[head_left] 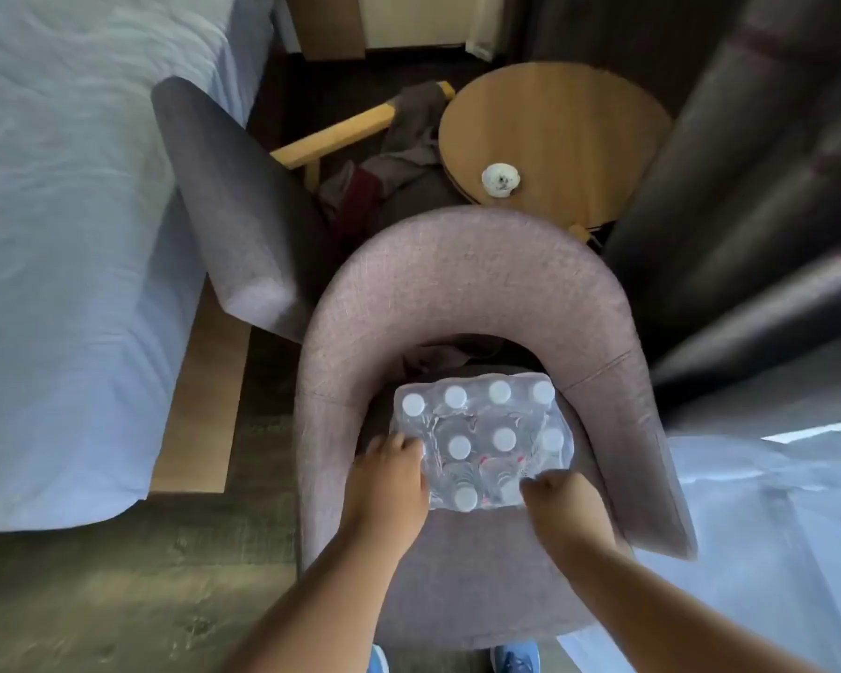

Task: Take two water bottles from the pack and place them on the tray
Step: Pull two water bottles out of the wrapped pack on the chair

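Shrink-wrapped clear plastic pack of white-capped water bottles (481, 439) sits on the seat of a rounded mauve fabric armchair (457, 293), toward the seat's back, nearer its right side. Left hand (389, 483) presses against the pack's near-left corner, fingers curled onto the film; right hand (562, 502) is bunched at the near-right corner, seemingly pinching the wrap. Neither grip has closed on a bottle yet, and no bottle is out. No tray shows anywhere in view. Likely risks: the film could tear suddenly and spill bottles onto the soft seat or off its front edge, or the whole pack could slide forward when pulled, since the cushion gives little resistance.
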A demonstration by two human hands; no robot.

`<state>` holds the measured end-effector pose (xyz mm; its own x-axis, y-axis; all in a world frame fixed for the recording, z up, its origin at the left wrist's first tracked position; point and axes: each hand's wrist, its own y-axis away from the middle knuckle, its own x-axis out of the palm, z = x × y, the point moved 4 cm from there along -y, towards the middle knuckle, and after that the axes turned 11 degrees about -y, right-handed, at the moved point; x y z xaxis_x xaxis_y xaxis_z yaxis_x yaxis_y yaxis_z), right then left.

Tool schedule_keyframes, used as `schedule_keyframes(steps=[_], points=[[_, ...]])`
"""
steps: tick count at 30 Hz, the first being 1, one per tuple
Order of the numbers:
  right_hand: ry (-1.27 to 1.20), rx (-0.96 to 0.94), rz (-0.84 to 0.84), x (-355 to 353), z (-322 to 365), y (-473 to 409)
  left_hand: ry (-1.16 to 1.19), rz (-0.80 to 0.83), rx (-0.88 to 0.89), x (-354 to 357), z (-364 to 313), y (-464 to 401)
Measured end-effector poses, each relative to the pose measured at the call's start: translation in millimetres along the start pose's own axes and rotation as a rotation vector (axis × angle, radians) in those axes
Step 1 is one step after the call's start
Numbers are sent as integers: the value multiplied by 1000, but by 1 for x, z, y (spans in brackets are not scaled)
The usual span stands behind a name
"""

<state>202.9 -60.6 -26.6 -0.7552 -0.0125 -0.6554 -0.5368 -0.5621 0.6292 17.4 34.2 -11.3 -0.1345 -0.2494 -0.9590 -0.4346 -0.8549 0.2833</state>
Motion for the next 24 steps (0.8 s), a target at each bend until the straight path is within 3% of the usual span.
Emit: schedule_keyframes(steps=[2, 7, 11, 15, 18, 24], points=[[-214, -23, -20, 15, 18, 0, 39, -38, 8, -2, 3, -4], [-211, -76, 56, 35, 75, -24, 59, 26, 102, 8, 8, -11], [151, -197, 31, 49, 85, -34, 25, 91, 186, 24, 10, -11], [589, -586, -104, 65, 86, -24, 82, 58, 169, 33, 9, -11], [592, -837, -210, 71, 87, -30, 83, 4, 135, 38, 5, -8], [515, -873, -153, 78, 78, -47, 58, -193, 139, 20, -11, -36]])
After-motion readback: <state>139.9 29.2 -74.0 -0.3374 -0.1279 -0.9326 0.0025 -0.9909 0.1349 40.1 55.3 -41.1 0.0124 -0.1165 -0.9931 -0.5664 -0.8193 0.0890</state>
